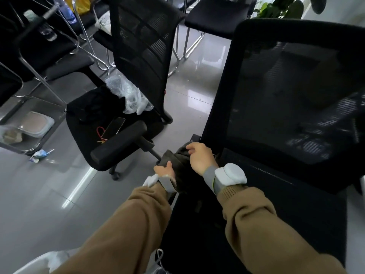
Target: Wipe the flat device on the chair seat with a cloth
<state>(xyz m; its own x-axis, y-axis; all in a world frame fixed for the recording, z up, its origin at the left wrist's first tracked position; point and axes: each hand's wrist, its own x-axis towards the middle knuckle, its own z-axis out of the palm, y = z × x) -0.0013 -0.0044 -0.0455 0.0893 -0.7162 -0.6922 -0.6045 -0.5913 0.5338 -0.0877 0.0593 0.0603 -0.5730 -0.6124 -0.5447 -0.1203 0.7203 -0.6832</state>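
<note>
Both hands on dark cloth, device apart

Left hand (165, 170) and right hand (199, 156) grip a bunched dark cloth (177, 161) at the near chair's (276, 204) edge. Left: armrest (118, 142), bubble wrap (126, 91). Flat device (113, 127) lies on the left chair seat (83, 123), long axis diagonal, upper end right.

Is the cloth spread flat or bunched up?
Bunched: the dark cloth sits crumpled between the left hand and right hand, both gripping it.

The chairs (286, 107) are black with mesh backs. The cloth (178, 161) is dark olive-grey. The sleeves (256, 224) are tan, the wristbands (230, 174) grey and white. The phone (114, 127) is dark and glossy, with a red cord (99, 131) beside it. The floor (49, 194) is glossy grey tile. The plant (280, 7) is green.
</note>
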